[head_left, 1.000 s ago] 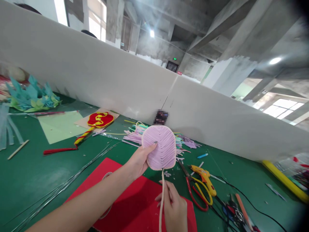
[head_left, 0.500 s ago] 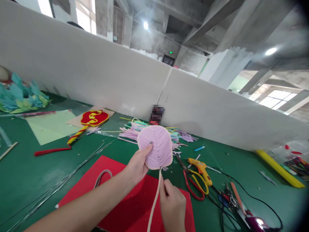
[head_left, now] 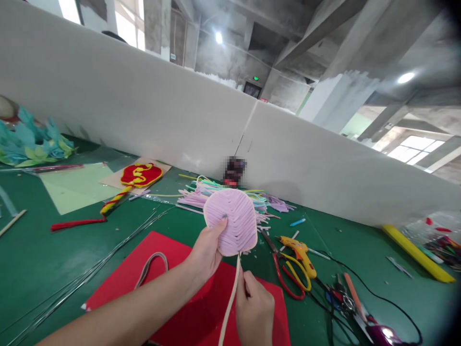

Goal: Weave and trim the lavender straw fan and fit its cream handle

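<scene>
Lilac panel (head_left: 236,221) is hiding the fingertips of the left hand (head_left: 208,250), also the middle of a heap of pastel strips (head_left: 194,198). Right hand (head_left: 255,307) is curling over its own fingertips; cannot tell what they are pinching. Bottom edge is cutting its wrist, the cream strip's (head_left: 230,300) lower end, red sheet (head_left: 201,312) and a purple object (head_left: 385,335). Left forearm (head_left: 144,305) is covering part of sheet and a grey loop (head_left: 145,267). Pixel blocks are masking something dark (head_left: 234,171). Left edge is cutting teal paper flowers (head_left: 34,137) and pale stick (head_left: 12,222). Clear bag's (head_left: 444,245) contents are blurring together.
</scene>
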`<action>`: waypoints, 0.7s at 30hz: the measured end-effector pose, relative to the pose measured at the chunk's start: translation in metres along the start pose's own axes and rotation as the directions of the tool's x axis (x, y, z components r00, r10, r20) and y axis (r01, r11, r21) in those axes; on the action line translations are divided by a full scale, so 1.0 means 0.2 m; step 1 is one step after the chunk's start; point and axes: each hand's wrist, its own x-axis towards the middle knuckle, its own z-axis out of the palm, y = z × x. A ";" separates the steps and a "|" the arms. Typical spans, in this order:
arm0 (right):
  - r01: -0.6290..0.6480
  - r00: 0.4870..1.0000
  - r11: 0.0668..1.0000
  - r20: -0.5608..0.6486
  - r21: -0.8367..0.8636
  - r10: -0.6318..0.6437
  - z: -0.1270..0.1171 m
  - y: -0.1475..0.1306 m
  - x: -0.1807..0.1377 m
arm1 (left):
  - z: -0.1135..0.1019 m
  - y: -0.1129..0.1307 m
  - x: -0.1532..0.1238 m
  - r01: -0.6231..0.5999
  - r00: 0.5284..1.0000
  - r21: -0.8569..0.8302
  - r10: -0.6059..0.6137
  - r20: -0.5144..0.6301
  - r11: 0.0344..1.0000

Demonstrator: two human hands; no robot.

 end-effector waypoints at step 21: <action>-0.716 0.671 -0.100 0.721 0.691 0.172 -0.02 -0.02 0.08 | -0.03 0.00 -0.04 -0.057 0.998 -0.014 0.057 0.021 0.998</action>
